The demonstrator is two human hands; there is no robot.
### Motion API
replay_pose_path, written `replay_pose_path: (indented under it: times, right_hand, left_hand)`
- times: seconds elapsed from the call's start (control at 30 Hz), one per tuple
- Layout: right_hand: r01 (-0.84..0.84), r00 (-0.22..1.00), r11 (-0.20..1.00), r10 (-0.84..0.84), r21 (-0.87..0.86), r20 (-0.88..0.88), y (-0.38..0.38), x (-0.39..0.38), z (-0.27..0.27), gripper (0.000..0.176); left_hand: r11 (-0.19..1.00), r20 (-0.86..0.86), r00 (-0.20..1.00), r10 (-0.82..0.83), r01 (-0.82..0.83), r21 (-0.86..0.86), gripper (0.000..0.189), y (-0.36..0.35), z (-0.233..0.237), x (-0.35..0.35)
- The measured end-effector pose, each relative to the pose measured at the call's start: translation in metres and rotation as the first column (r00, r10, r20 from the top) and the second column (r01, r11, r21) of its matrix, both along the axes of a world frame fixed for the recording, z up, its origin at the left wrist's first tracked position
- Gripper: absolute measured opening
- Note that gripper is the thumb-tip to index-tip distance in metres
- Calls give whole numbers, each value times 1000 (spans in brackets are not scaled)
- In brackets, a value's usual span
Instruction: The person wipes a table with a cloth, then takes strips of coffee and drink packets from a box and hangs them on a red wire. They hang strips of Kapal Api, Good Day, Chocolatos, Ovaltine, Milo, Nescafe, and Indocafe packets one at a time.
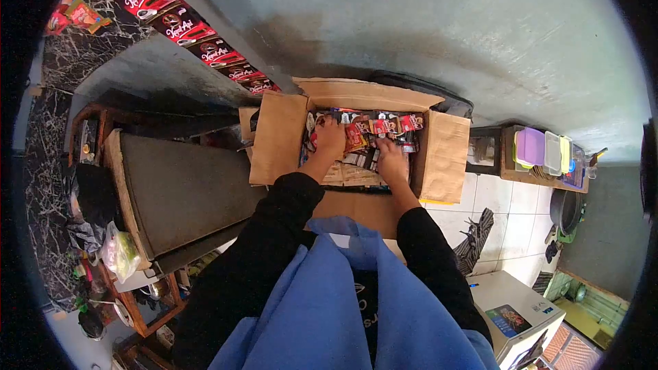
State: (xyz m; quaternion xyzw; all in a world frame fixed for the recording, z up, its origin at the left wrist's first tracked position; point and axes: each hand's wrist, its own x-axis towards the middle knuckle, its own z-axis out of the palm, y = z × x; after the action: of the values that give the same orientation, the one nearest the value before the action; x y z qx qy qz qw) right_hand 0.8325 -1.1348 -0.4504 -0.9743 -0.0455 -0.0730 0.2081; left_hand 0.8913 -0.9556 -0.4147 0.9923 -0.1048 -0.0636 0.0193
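Note:
An open cardboard box (445, 154) with its flaps folded out holds many small red, black and brown sachets (356, 136). My left hand (330, 138) reaches into the left part of the box, on top of the sachets, its fingertips hidden among them. My right hand (392, 162) is inside the box at the right, its fingers bent against dark sachets; what they hold, if anything, is too small to tell.
A strip of sachets (181, 26) hangs at the upper left. A dark slanted board (185, 192) stands left of the box. Plastic containers (531, 147) sit on a shelf at right. A white fridge (514, 312) is at lower right; striped cloth (474, 241) lies on the floor.

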Motion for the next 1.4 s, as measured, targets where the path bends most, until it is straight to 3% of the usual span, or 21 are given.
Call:
replay_pose_path:
  times: [0.07,0.17,0.23,0.3,0.47,0.53,0.6,0.67,0.73,0.83,0.9,0.93,0.97,1.0,1.07,1.1,1.2,1.23,1.27,1.33,1.4]
  right_hand:
    - [-101,991,989,109,-109,72,1,6,-7,47]
    - [-53,981,990,28,-128,-191,2,5,17,42]
    - [-70,989,992,56,-100,-138,-1,0,16,39]
    - [-54,990,998,55,15,-126,-2,-7,33,31]
    - [-252,962,929,208,272,179,-29,-12,86,27]
    - [-136,965,826,236,547,-117,-40,-11,120,25]
    - [-250,967,775,225,581,115,-50,2,132,23]
    - [-202,976,797,214,569,46,-64,14,144,23]
    - [-180,977,823,213,538,2,-68,20,145,28]
    - [-421,906,870,394,258,151,-51,10,147,54]
    - [-479,821,729,569,488,-43,-16,5,122,53]
    - [-302,809,781,513,546,-287,0,3,103,41]
    - [-507,813,765,578,397,-76,12,16,54,33]
    - [-514,808,759,585,401,-70,21,17,38,33]
    - [-363,932,929,361,73,41,38,22,18,23]
    - [-412,910,881,410,-234,-59,43,41,-13,26]
    - [-282,844,951,310,131,-437,46,21,79,39]
    - [-324,841,946,290,5,-457,46,36,60,54]
    - [-324,842,946,293,9,-453,41,46,41,54]
    - [-246,921,968,247,39,-301,33,49,34,58]
    - [-270,955,957,280,103,-98,23,43,65,48]
  left_hand:
    - [978,-178,974,142,-110,177,32,-9,18,-6]
    - [947,-129,983,129,-84,309,39,-7,17,-21]
    - [917,-123,984,127,-70,392,44,-3,33,-27]
    - [983,-337,928,161,-121,136,55,9,51,-27]
    - [869,-72,996,52,-81,-488,50,35,74,-37]
    - [441,-88,995,-41,-61,-896,46,37,97,-42]
    - [407,-87,994,-66,-53,-912,41,31,138,-50]
    - [-2,31,995,-98,31,-1000,36,20,172,-57]
    - [27,-51,999,-17,-50,-998,36,19,190,-56]
    - [-165,-183,981,-63,-191,-968,38,11,216,-63]
    - [-167,-157,986,-61,-165,-972,38,3,220,-67]
    - [-166,-145,987,-65,-154,-974,39,1,218,-69]
    - [-83,-106,994,-40,-109,-991,41,1,211,-68]
    - [-78,-104,994,-32,-106,-991,41,2,209,-70]
    - [-58,-93,994,58,-89,-994,43,4,207,-78]
    - [-59,-135,989,64,-131,-990,46,9,209,-86]
    - [-126,-239,969,54,-231,-965,48,24,222,-113]
    - [-121,-220,975,42,-213,-970,46,29,225,-121]
    - [-116,-217,975,44,-211,-971,46,33,228,-128]
    - [-406,-292,956,17,-260,-876,45,40,241,-142]
    - [-393,-260,965,35,-226,-891,44,51,255,-152]
